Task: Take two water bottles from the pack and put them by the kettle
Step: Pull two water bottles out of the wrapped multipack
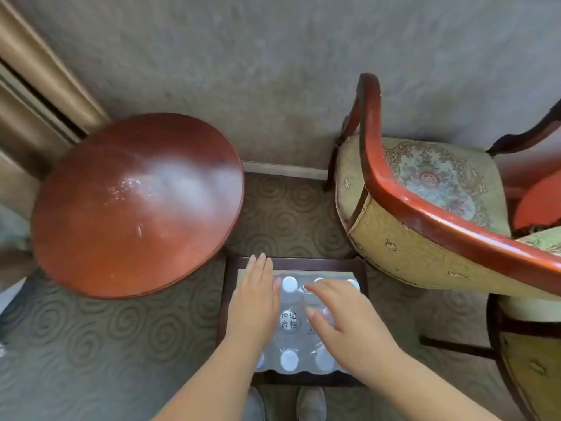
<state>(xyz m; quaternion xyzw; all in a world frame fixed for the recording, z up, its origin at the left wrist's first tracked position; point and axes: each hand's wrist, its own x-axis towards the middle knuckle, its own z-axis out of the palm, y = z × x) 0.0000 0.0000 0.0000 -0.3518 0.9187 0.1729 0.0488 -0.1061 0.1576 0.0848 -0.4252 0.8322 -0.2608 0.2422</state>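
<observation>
1. Left hand (254, 302) lies flat on the left side of the pack of water bottles (299, 325) — fingers straight and pressed side by side, palm down, gripping nothing.
2. Right hand (346, 326) is over the pack's middle and right side, fingers loosely spread and curled down onto the plastic wrap; the grip is not closed around any bottle, and I cannot tell whether a fingertip has hooked the film.
3. The pack is wrapped in clear film, with white caps (289, 284) showing through in rows — 1 clear at the far edge, more at the near edge by the wrists.
4. A round sticker (288, 320) with printed characters sits on the film between the 2 hands.
5. The pack rests on a small dark square stand (362, 270), its dark rim showing around the wrap — that's the surface carrying it.
6. Just left of the stand, a round red-brown table (136, 205) with a glossy top.
7. To the right, an upholstered armchair (425, 208) with a red wooden frame and floral seat, close beside the stand.
8. Under everything, a carpet (121, 335) patterned with swirls; shoe tips (311, 402) peek out at the bottom edge.
9. No kettle in this view.
</observation>
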